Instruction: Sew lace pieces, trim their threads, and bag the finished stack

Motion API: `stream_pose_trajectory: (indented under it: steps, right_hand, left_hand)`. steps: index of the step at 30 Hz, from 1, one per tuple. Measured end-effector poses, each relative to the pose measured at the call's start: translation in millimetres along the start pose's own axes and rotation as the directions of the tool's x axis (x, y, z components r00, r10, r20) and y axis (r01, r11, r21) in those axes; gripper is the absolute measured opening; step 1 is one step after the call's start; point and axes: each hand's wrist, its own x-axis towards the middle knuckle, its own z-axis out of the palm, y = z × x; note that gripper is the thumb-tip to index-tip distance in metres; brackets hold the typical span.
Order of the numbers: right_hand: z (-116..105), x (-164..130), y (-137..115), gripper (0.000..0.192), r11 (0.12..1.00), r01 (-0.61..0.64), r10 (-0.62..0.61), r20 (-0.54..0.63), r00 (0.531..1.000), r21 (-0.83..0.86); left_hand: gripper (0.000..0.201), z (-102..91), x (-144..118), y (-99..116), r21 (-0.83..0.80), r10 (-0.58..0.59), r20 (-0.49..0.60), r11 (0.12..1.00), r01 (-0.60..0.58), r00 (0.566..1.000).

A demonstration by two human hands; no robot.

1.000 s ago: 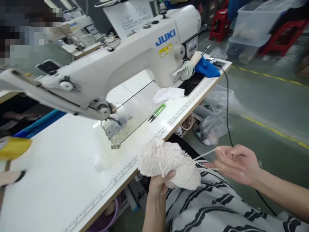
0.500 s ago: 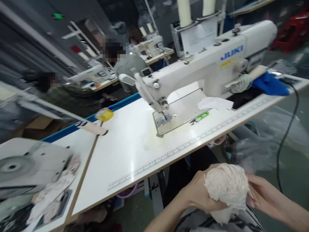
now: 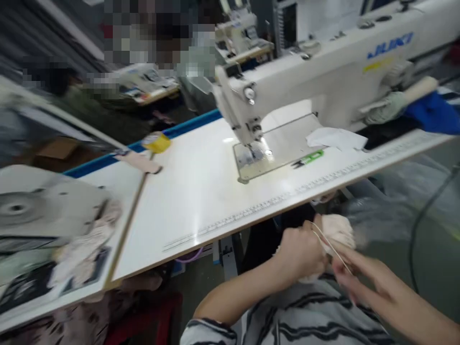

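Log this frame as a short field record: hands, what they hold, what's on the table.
left hand: closed around a cream lace bundle, held over the lap below the table edge
right hand: blurred, beside the bundle, fingers on a thin pale strap that runs from it
table: white top with a ruler strip along the front edge
sewing machine: white, on the table
snips: green-handled, lying near the needle plate
white cloth: under the machine arm
blue cloth: at the far right
blur: heavy, fine detail unreadable
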Motion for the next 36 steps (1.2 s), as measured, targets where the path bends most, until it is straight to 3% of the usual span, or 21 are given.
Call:
stream_pose_trajectory:
  steps: [2,5,7,10,12,14,15,16,17,19,21,23,25,29,32,36]
  right_hand:
    - [0.8,9.0,-13.7,0.043,0.995,0.016,-0.013,0.03,0.999,-0.095]
    - [-1.3,22.9,-18.0,0.031,0.958,0.164,-0.194,-0.112,0.975,-0.233]
    - [-1.1,27.9,-11.6,0.026,0.894,0.283,-0.371,-0.221,0.902,-0.346]
    - [0.8,32.8,1.2,0.029,0.724,0.385,-0.612,-0.275,0.741,-0.572]
    - [1.1,36.4,6.3,0.03,0.588,0.363,-0.721,-0.265,0.64,-0.723]
    - [-0.7,39.6,7.7,0.026,0.53,0.288,-0.755,-0.291,0.587,-0.797]
    - [-2.6,40.8,7.7,0.025,0.565,0.254,-0.725,-0.326,0.606,-0.785]
    - [-5.2,41.5,7.8,0.028,0.636,0.237,-0.659,-0.356,0.663,-0.735]
    - [-8.3,41.7,8.3,0.035,0.725,0.231,-0.559,-0.358,0.748,-0.649]
    - [-15.1,41.1,11.3,0.052,0.886,0.214,-0.331,-0.238,0.913,-0.411]
    - [-20.2,40.1,16.7,0.052,0.972,0.171,-0.186,-0.085,0.979,-0.16]
    - [-21.8,39.9,22.7,0.039,0.993,0.112,-0.109,-0.074,0.991,0.041]
    - [-20.6,40.5,27.4,0.029,0.982,0.066,-0.041,-0.144,0.989,0.175]
    - [-19.1,43.1,32.7,0.021,0.962,0.048,0.026,-0.267,0.963,0.267]
    - [-21.7,45.3,35.8,0.019,0.952,0.058,0.043,-0.318,0.947,0.301]
    - [-25.1,47.6,37.0,0.02,0.934,0.059,0.062,-0.324,0.944,0.352]
  left_hand:
    - [0.073,2.2,2.9,2.5,-0.018,-0.031,0.02,0.999,0.031,0.999]
    - [0.071,3.6,4.1,7.5,-0.024,-0.05,0.032,0.998,0.05,0.998]
    - [0.069,2.7,4.0,10.0,-0.035,-0.063,0.013,0.997,0.063,0.998]
    - [0.068,2.1,5.1,9.0,-0.049,-0.091,-0.031,0.995,0.09,0.995]
    - [0.067,2.9,6.4,5.8,-0.056,-0.104,-0.051,0.993,0.102,0.993]
    - [0.067,3.3,7.1,2.8,-0.086,-0.098,-0.047,0.992,0.094,0.994]
    - [0.066,3.0,7.2,1.8,-0.107,-0.091,-0.036,0.991,0.086,0.995]
    - [0.065,2.2,6.9,1.5,-0.132,-0.079,-0.02,0.988,0.076,0.997]
    - [0.062,0.9,6.4,1.6,-0.154,-0.065,0.005,0.986,0.065,0.998]
    - [0.052,-2.1,5.3,2.8,-0.193,-0.025,0.072,0.98,0.038,0.997]
    - [0.04,-4.5,4.9,4.2,-0.219,-0.005,0.134,0.975,0.034,0.991]
    - [0.036,-4.7,5.8,4.8,-0.252,-0.009,0.158,0.966,0.049,0.987]
    - [0.037,-2.4,7.0,4.7,-0.317,-0.039,0.144,0.945,0.084,0.989]
    - [0.041,8.4,7.7,3.2,-0.512,-0.102,0.055,0.851,0.115,0.993]
    - [0.041,21.1,5.8,-0.4,-0.645,-0.077,-0.141,0.764,-0.033,0.987]
    - [0.05,38.6,0.4,-8.9,-0.632,-0.016,-0.407,0.727,-0.269,0.913]
